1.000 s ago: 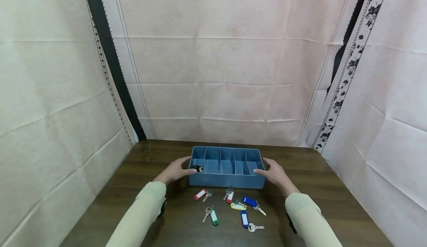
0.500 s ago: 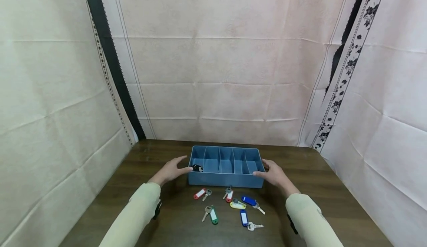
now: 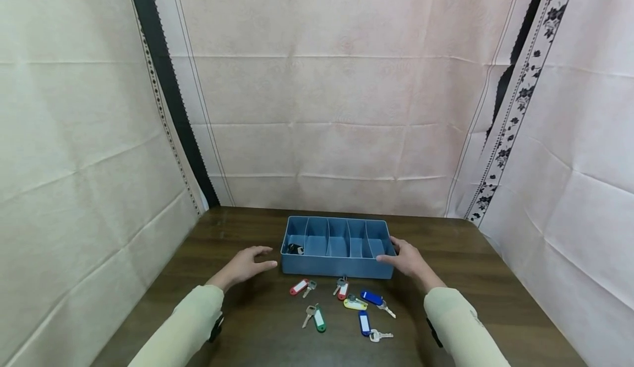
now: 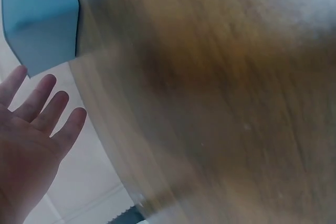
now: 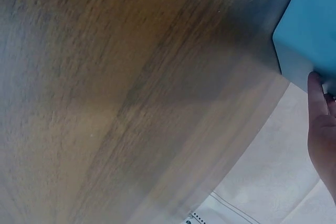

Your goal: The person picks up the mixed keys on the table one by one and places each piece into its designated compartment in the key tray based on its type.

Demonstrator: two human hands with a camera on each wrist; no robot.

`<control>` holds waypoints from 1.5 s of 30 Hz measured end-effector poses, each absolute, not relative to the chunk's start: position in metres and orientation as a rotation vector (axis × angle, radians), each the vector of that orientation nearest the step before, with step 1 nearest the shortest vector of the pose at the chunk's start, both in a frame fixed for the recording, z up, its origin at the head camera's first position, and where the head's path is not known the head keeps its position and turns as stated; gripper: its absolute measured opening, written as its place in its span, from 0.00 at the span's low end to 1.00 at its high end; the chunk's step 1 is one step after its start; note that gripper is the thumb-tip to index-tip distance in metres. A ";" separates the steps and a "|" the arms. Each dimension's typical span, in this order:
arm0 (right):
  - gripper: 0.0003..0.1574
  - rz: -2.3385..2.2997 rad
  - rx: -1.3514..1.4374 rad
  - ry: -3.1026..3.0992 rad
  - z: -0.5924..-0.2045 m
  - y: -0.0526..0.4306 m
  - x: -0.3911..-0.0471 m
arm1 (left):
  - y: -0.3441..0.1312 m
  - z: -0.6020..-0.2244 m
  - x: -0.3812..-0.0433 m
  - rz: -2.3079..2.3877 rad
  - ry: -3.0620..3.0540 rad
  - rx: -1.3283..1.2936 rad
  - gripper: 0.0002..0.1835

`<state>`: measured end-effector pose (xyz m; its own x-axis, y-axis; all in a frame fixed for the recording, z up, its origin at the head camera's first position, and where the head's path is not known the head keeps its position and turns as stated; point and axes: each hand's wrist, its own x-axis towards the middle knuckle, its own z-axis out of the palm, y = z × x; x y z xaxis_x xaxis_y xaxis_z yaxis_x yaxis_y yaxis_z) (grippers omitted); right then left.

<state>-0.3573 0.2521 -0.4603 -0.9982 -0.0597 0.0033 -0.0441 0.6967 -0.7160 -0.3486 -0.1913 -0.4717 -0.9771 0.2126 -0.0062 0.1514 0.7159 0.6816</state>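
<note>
A blue compartment box (image 3: pixel 338 267) stands on the table, divided into several slots; a small black item (image 3: pixel 295 249) lies in the leftmost one. At its right end my right hand (image 3: pixel 408 258) grips the corner, thumb at the front rim and fingers along the side; the right wrist view catches part of that hand at the box wall. My left hand (image 3: pixel 242 266) is apart from the box, left of it, with fingers loosely extended and nothing held. In front of the box lie keys with red (image 3: pixel 299 286), green (image 3: pixel 320 319), yellow (image 3: pixel 355 304) and blue (image 3: pixel 364 323) tags.
The brown wooden table (image 3: pixel 247 328) ends a short way behind the box. Pale cloth (image 3: pixel 337 92) hangs behind it and along both sides.
My left hand has let go of the box's left end and drawn back to the left and nearer to me. The right hand and the keys stay where they were.
</note>
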 end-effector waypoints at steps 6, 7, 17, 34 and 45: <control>0.63 -1.162 -0.107 2.881 -0.461 0.253 -0.360 | -0.179 -0.471 -0.337 1.120 2.810 0.404 0.34; 0.61 -1.155 -0.108 2.884 -0.461 0.253 -0.361 | -0.177 -0.471 -0.336 1.123 2.804 0.424 0.34; 0.58 -1.163 -0.132 2.857 -0.459 0.251 -0.360 | -0.154 -0.481 -0.322 1.193 2.775 0.627 0.24; 0.62 -1.116 -0.153 2.860 -0.454 0.255 -0.357 | -0.107 -0.508 -0.312 1.118 2.954 0.635 0.12; 0.63 -1.100 -0.170 2.881 -0.457 0.254 -0.359 | -0.097 -0.514 -0.318 0.939 3.092 0.687 0.07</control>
<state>-0.3591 0.2544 -0.4571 -0.9926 -0.1212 -0.0099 -0.0837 0.7404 -0.6669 -0.3179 -0.0966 -0.5141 -0.9011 0.3407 0.2684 0.4324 0.7538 0.4949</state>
